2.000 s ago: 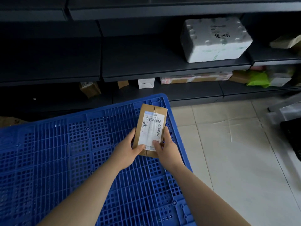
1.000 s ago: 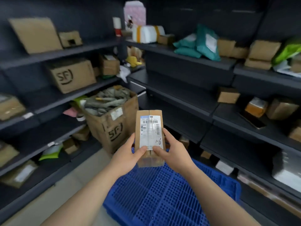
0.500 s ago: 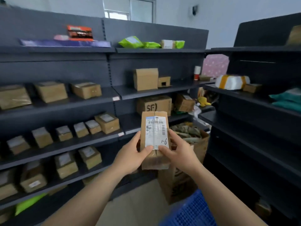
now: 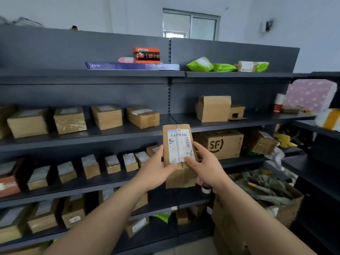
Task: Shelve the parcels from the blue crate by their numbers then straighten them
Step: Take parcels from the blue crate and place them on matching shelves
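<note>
Shelves [image 4: 117,134] are sliding rightward in view | left hand [image 4: 156,170] and right hand [image 4: 206,166] are still gripping the parcel [image 4: 179,150] marked 1-6 upright

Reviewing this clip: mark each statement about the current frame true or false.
1. The left hand and right hand both hold the parcel. True.
2. The parcel's label bears a handwritten 1-6. True.
3. The parcel lies on the shelves. False: it is held up in front of them.
4. The orange box sits on the lowest shelf. False: it sits on the top shelf.
5. The SF box stands right of the parcel. True.
</note>
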{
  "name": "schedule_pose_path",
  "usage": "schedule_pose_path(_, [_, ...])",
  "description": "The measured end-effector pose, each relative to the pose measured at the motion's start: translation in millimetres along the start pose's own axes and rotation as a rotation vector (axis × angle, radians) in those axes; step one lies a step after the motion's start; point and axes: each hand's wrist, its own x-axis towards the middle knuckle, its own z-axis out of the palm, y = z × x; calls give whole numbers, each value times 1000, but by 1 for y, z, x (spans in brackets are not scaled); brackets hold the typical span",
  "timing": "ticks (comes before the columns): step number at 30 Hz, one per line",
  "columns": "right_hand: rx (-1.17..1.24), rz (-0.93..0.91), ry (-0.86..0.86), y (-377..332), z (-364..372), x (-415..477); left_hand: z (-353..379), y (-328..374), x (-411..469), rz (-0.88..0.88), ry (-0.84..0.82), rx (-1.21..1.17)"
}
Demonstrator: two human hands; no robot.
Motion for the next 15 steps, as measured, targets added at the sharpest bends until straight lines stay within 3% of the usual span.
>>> schedule_pose_path(15, [-44,-70,-30,43,-10,282,-37,-30,252,55,189,5])
